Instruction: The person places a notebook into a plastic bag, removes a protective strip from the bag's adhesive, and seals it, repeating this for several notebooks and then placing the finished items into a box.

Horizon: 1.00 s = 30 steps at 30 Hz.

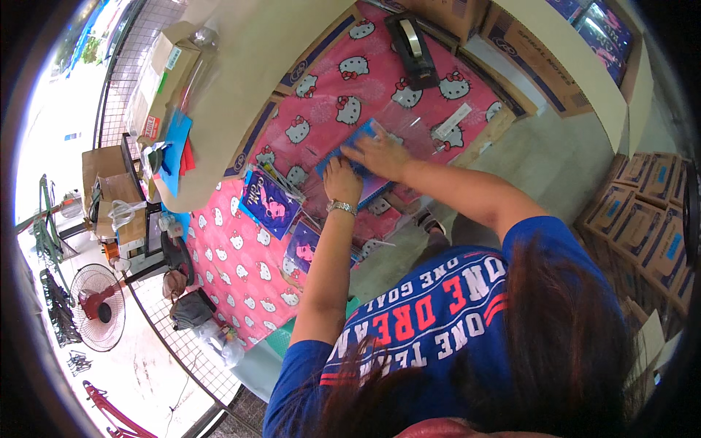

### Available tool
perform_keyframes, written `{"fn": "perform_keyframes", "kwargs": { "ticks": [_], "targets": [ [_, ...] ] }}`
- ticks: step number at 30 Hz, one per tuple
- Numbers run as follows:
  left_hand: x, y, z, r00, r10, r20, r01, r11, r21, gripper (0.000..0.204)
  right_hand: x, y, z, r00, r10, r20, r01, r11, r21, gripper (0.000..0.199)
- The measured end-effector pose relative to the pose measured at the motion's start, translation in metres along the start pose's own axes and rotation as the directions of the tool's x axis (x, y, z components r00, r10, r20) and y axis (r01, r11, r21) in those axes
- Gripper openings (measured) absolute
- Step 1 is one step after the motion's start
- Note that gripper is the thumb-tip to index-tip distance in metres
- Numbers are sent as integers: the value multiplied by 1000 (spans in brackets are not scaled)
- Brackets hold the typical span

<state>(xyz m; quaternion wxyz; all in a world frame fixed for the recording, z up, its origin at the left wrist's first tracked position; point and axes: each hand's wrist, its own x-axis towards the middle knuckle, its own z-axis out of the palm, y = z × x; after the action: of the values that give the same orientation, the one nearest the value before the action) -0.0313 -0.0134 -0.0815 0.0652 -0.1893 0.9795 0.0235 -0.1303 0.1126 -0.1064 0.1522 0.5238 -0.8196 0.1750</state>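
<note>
A blue spiral notebook (375,187) lies at a slant on a pink, cat-patterned table cover (321,109), partly hidden under both hands. My left hand (343,181), with a metal watch at the wrist, rests on its near left part, fingers laid on the cover. Spread across its upper part is my right hand (381,155), with its fingers apart. Clear plastic film (416,125) shows beside and beyond the notebook. Left of my left hand lie notebooks with purple illustrated covers (270,204), one group next to my forearm.
A black tape dispenser (410,51) stands at the far side. Cardboard panels (292,80) border the table. An open box (602,40) of dark printed items is at upper right, stacked cartons (635,212) at right. A fan (98,306) stands at left beyond a wire grid.
</note>
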Motion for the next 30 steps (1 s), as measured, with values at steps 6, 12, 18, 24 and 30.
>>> {"fn": "perform_keyframes", "kwargs": {
  "ticks": [6,12,18,24,30],
  "targets": [
    [0,-10,11,995,9,-96,-15,997,-72,51,-29,44,-97,900,422,-104,-415,906,87,10],
    [30,-15,-20,935,188,301,-184,982,-40,30,-83,-60,-41,969,76,237,-155,930,333,56],
    [8,-1,-21,926,266,268,-292,955,60,19,-33,-76,-38,817,107,566,-234,959,157,83],
    [-7,8,13,940,184,288,-221,970,101,43,-44,-66,-16,954,77,289,-130,976,172,71],
    [-18,4,33,947,159,280,-189,978,84,59,-17,109,-34,761,566,317,-622,499,603,29]
  ]
}}
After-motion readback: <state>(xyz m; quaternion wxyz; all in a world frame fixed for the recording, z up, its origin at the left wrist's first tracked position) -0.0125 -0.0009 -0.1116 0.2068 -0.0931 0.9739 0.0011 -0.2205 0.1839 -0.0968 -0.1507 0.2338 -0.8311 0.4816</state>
